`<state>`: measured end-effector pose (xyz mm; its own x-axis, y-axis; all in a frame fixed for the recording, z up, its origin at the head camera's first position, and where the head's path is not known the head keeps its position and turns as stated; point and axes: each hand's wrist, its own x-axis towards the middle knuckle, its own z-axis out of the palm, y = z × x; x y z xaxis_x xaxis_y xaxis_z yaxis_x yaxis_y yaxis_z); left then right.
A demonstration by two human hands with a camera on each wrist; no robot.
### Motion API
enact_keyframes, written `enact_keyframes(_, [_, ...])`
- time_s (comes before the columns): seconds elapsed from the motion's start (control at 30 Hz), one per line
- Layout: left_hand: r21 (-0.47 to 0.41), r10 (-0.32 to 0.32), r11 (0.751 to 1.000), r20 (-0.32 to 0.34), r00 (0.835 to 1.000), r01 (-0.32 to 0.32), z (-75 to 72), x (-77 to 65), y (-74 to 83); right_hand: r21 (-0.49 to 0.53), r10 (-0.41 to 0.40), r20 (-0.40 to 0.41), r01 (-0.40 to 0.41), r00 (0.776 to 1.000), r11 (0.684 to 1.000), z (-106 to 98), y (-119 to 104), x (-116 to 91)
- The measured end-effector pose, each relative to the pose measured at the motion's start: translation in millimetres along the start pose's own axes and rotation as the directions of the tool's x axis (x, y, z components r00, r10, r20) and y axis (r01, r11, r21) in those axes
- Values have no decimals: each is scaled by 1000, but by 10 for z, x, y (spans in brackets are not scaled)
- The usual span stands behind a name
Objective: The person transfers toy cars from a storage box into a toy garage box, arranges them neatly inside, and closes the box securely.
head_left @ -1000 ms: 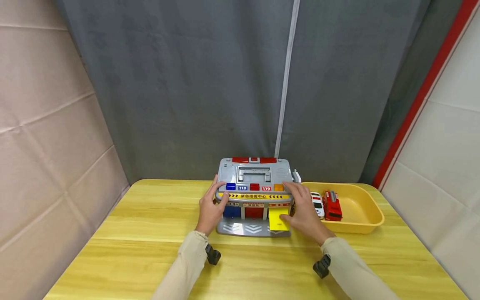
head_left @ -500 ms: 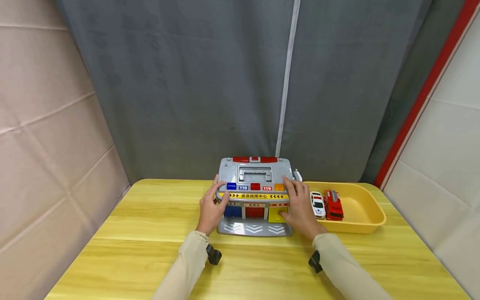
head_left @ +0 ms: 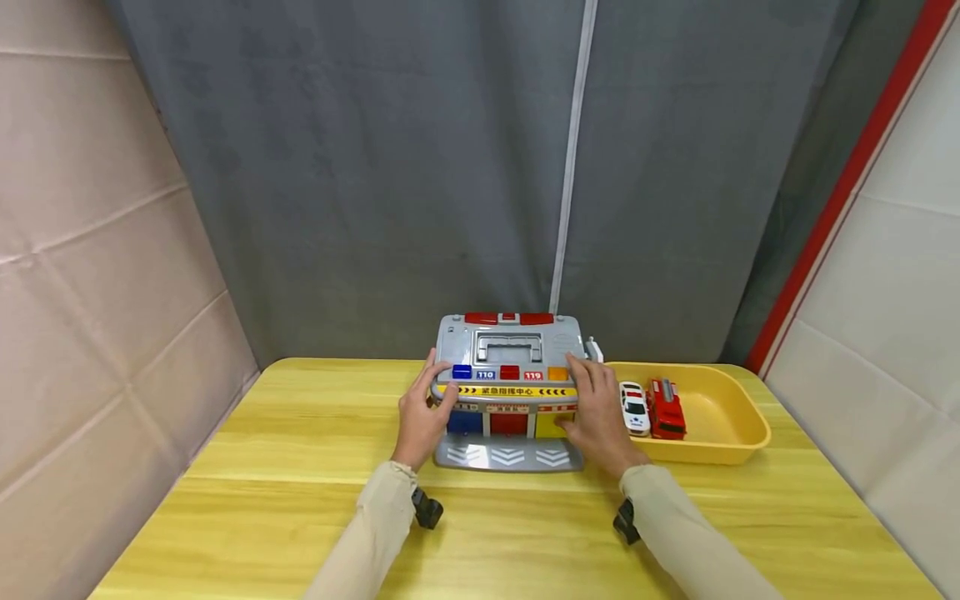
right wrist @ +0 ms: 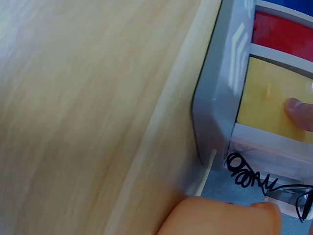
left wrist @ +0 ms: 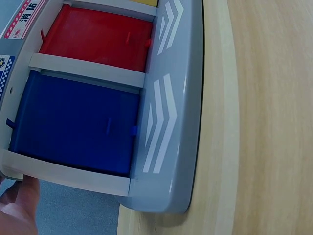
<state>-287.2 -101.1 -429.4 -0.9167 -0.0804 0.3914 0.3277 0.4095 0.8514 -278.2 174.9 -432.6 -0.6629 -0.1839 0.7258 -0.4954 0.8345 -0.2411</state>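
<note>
A grey toy emergency station (head_left: 562, 333) stands on the table with its doors facing me. My left hand (head_left: 422, 417) grips its left front corner, thumb on the front of the roof edge and fingers around the side. My right hand (head_left: 602, 421) lies at the right corner, fingers on the roof by the orange button (head_left: 557, 373). Its thumb presses the yellow door (right wrist: 264, 98), which sits flush in its frame in the right wrist view. In the left wrist view the blue door (left wrist: 78, 122) and red door (left wrist: 98, 36) are closed.
To the right of the station, a yellow tray (head_left: 723, 454) holds a white toy police car (head_left: 634, 408) and a red toy fire truck (head_left: 666, 408). A coiled black cord (right wrist: 239, 171) hangs at the station's right side. Behind the wooden table (head_left: 300, 467) hangs a grey curtain (head_left: 375, 208).
The yellow door, tilted outward a second ago, has swung inward and up into its frame under my right thumb. My right hand moved slightly inward with it; my left hand stayed in place.
</note>
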Motion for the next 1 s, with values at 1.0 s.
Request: enact_keyframes(1.0, [-1,27,1000,-17,1000,-27,9,-15,11,-29,48,291,-41,955,999,-312,-53,174])
